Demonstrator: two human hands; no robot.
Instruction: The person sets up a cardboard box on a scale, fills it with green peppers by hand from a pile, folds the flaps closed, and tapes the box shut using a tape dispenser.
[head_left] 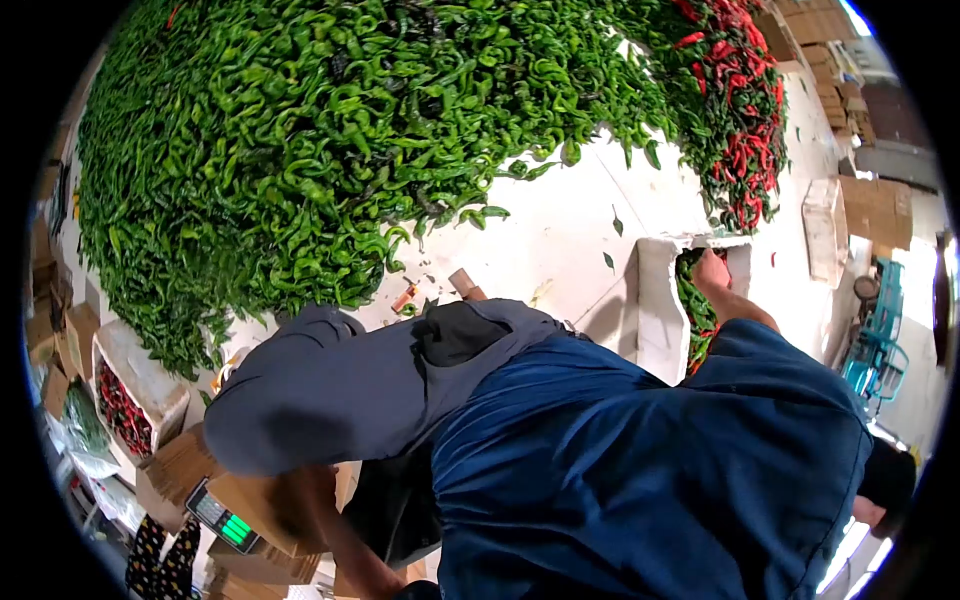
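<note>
My right hand [712,270] reaches to the far end of a white foam box [655,300], its fingers closed at the inner side of the end wall. Green and red peppers [694,310] lie in the box beside and below the hand. My left forearm [345,535] runs up at the lower left toward a cardboard box [265,505]. The left hand is in shadow there, partly behind my grey trouser leg [330,400], and its fingers do not show. A scale with a lit green display [237,529] is close by.
A large heap of green peppers [330,150] covers the floor ahead, with red peppers [740,130] at its right. Another foam box [165,400] at left holds dark red peppers. A teal cart [875,330] and cardboard boxes [880,210] stand at right.
</note>
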